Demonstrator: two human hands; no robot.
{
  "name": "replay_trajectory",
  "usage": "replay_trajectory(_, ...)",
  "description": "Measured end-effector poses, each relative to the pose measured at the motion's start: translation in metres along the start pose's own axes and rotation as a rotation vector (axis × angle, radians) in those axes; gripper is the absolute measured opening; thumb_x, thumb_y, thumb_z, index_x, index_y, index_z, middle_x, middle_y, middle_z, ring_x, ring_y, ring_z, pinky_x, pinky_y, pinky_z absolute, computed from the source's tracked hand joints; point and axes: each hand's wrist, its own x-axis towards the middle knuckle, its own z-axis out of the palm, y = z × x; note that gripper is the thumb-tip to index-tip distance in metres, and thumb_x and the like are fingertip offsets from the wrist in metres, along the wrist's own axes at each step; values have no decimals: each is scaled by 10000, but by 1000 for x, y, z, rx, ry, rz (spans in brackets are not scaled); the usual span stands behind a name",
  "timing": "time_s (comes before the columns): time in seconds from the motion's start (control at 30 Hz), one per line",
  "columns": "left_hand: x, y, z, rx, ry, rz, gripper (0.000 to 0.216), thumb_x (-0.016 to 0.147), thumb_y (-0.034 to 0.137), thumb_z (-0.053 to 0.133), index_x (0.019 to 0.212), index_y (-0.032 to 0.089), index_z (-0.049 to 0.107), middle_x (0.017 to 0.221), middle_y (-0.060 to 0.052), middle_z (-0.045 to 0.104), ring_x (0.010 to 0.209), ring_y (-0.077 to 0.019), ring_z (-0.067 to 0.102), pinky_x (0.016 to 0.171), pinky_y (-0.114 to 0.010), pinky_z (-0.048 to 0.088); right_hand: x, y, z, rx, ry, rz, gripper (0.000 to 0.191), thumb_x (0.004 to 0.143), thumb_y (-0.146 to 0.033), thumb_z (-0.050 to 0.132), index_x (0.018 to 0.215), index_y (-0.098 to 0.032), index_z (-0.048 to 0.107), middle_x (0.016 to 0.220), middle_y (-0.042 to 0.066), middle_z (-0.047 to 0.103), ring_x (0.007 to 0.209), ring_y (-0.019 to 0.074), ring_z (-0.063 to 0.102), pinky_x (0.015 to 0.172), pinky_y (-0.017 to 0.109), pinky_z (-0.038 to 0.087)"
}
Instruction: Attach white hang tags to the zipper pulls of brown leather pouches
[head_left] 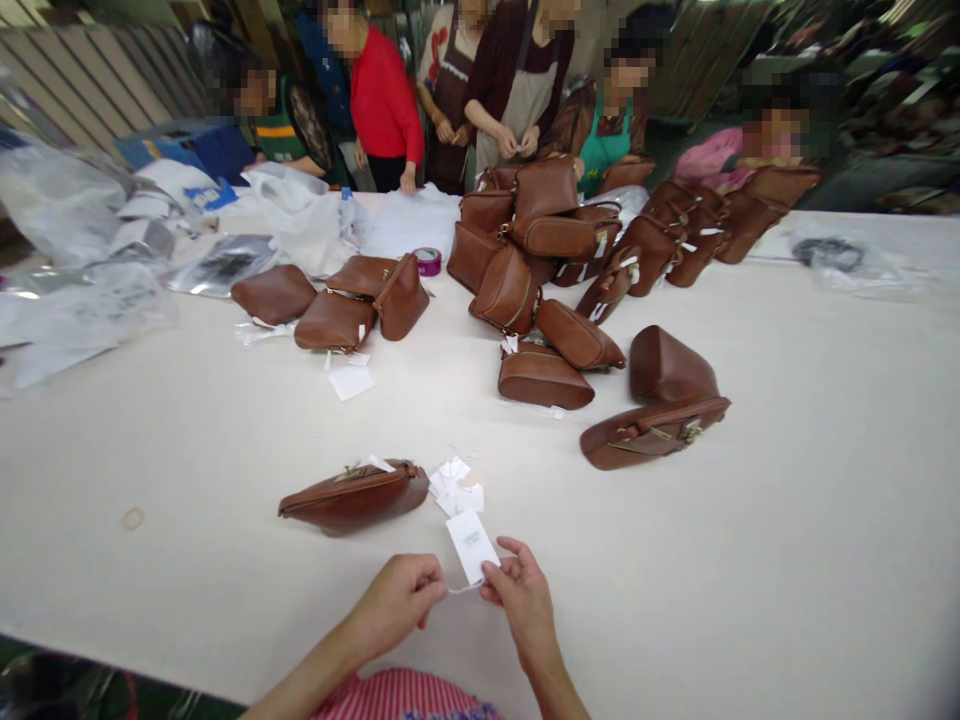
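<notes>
Pinching a white paper hang tag (472,546) between both hands at the near edge of the cream table (787,560). Left hand (401,598) curling closed, thumb and forefinger nipping the thin string at the tag's lower left corner. Right hand (523,592) gripping the tag's lower right edge between thumb and forefinger, remaining fingers loosely bent. Tag standing up from the fingers, long axis leaning up and to the left, away from the body.

Lying just beyond the tag, up and to the left: a brown leather zip pouch (354,496), long axis running left to right, zipper side facing away. Sitting nearer the left hand than the right. Resting beside the pouch's right end, between it and the held tag: a small heap of loose white tags (454,487).

Leaving open tabletop to the right and left of the hands; crowding the far half, a pile of brown bags (570,250).
</notes>
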Motion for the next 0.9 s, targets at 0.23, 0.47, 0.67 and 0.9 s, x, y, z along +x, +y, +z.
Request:
replay_trajectory(0.23, -6, 18, -14, 188, 38, 12, 153, 791, 250, 471, 663, 188, 527, 565, 38, 537, 581, -141, 519, 570, -233, 345, 4, 5, -14, -513, 11, -311, 428, 770, -474, 644, 1095, -204, 571, 600, -21, 590, 573, 201, 586, 536, 315, 450)
replay_trajectory(0.47, 2, 21, -9, 618, 93, 68, 183, 879, 207, 469, 760, 198, 607, 810, -39, 698, 784, -204, 618, 687, -277, 374, -9, -15, -1, -978, -176, -903, 199, 920, -271, 481, 837, -255, 662, 743, 68, 663, 741, 230, 616, 677, 341, 456)
replay_trajectory(0.67, 7, 23, -9, 771, 85, 66, 223, 922, 196, 419, 804, 202, 608, 816, -51, 704, 777, -214, 646, 663, -276, 391, -15, -36, 22, -410, -486, -474, 182, 859, -330, 581, 716, -221, 558, 683, 0, 576, 565, 137, 563, 483, 237, 445)
replay_trajectory(0.9, 8, 26, -15, 731, 58, 255, 197, 928, 216, 412, 828, 220, 581, 823, -43, 706, 727, -190, 648, 630, -258, 411, -5, -30, 33, -196, -506, -240, 411, 842, -564, 532, 1052, -225, 634, 753, 0, 580, 510, 103, 448, 472, 238, 370)
